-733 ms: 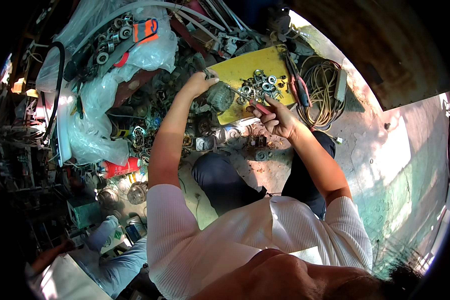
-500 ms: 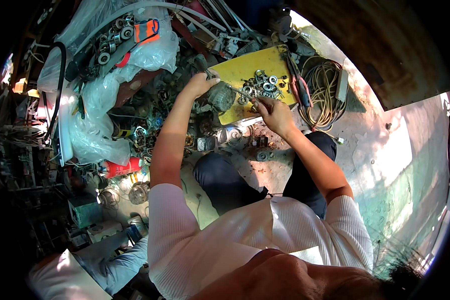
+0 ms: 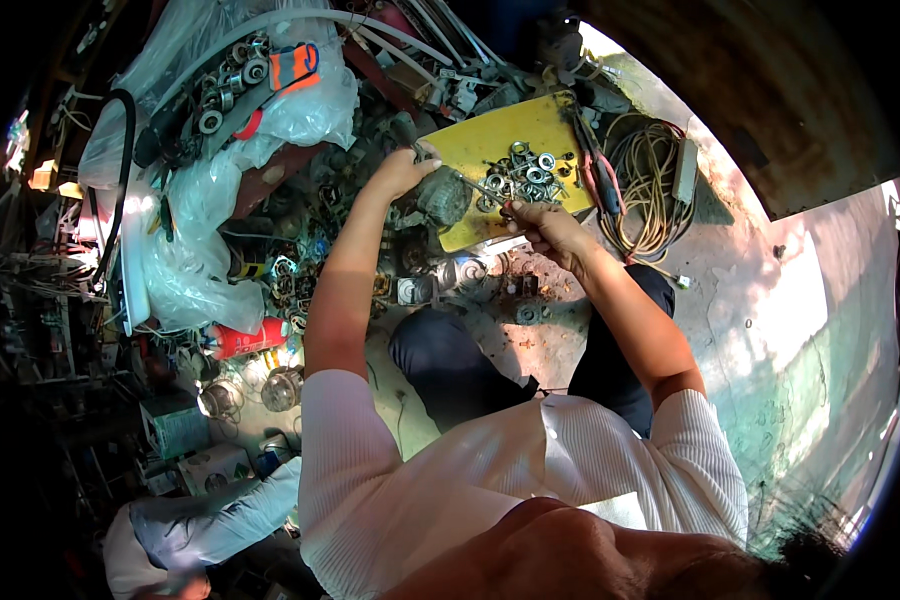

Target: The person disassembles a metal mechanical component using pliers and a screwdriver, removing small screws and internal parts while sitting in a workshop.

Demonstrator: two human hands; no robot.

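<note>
Left hand (image 3: pixel 398 172) clenched on a dark-handled tool (image 3: pixel 440 165), tip now nearer the washers (image 3: pixel 525 172) on the yellow board (image 3: pixel 490 140); right hand (image 3: pixel 548 225) shifted closer, pinching something small, unclear what.

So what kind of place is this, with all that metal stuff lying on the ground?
Probably a repair workshop or scrap yard, on bare ground. A yellow board holds a pile of metal rings, a coil of cable lies beside it, and old machine parts lie all around.
</note>
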